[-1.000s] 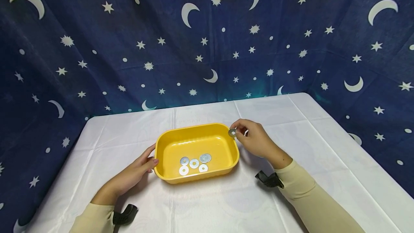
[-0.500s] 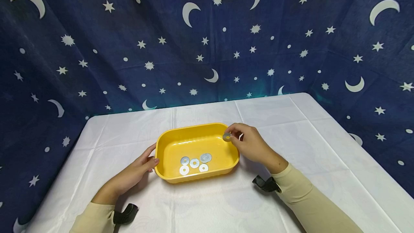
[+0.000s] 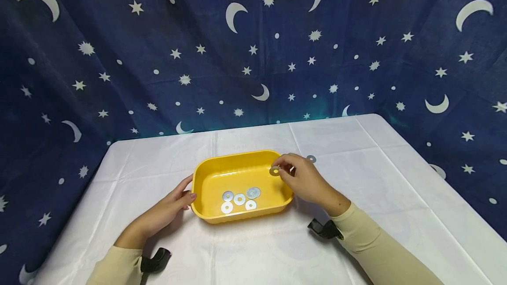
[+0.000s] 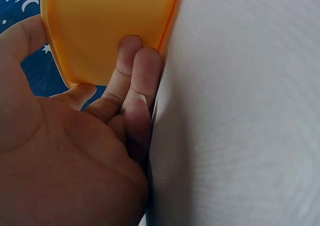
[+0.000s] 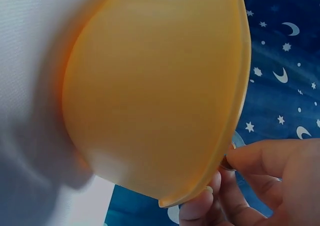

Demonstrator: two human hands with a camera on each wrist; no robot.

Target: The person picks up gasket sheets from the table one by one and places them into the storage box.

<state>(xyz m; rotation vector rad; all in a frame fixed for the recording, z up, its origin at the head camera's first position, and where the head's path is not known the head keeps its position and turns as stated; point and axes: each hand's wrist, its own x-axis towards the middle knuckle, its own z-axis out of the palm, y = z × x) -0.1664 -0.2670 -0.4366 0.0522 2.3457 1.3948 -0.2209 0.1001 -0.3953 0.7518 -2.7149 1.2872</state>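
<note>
My right hand (image 3: 303, 179) pinches a flat metal washer (image 3: 271, 172) between thumb and fingers, over the right end of a yellow plastic tray (image 3: 233, 158). In the right wrist view, the tray's outer wall (image 5: 155, 85) hides most of that washer. Several more washers (image 3: 255, 191) lie flat on the tray's floor near its front side, two of them overlapping. At the tray's left end, my left hand (image 3: 170, 210) holds it, the thumb at the rim. Several fingers (image 4: 147, 73) press against the outside of the wall in the left wrist view.
A single washer (image 3: 314, 160) lies on the white tablecloth (image 3: 253, 254) just behind my right hand. A dark blue curtain (image 3: 222, 56) with moons and stars hangs behind the table and along its sides. Both wrists carry a black camera mount (image 3: 325, 228).
My right hand has moved left with its washer, from the tray's right rim to over its inside. The washer on the cloth behind that hand has come into view. The left hand stays put.
</note>
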